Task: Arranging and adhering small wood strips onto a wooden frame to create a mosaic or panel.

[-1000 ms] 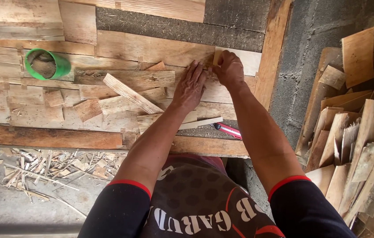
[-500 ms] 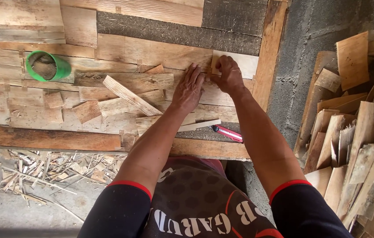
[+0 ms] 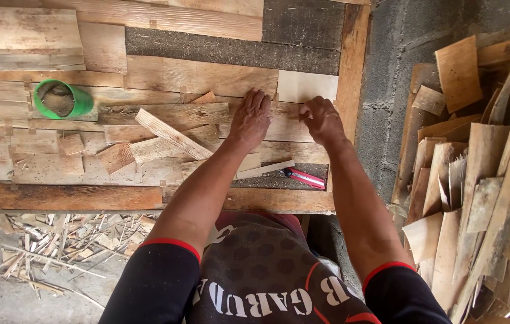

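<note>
Your left hand (image 3: 250,119) presses flat, fingers spread, on a thin wooden slat (image 3: 279,129); your right hand (image 3: 322,119) pinches its edge. It looks light, stiff, splintery: hold by the edges.

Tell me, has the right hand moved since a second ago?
Yes. The right hand has dropped from the pale board's top corner to below its lower edge, toward the person.
</note>
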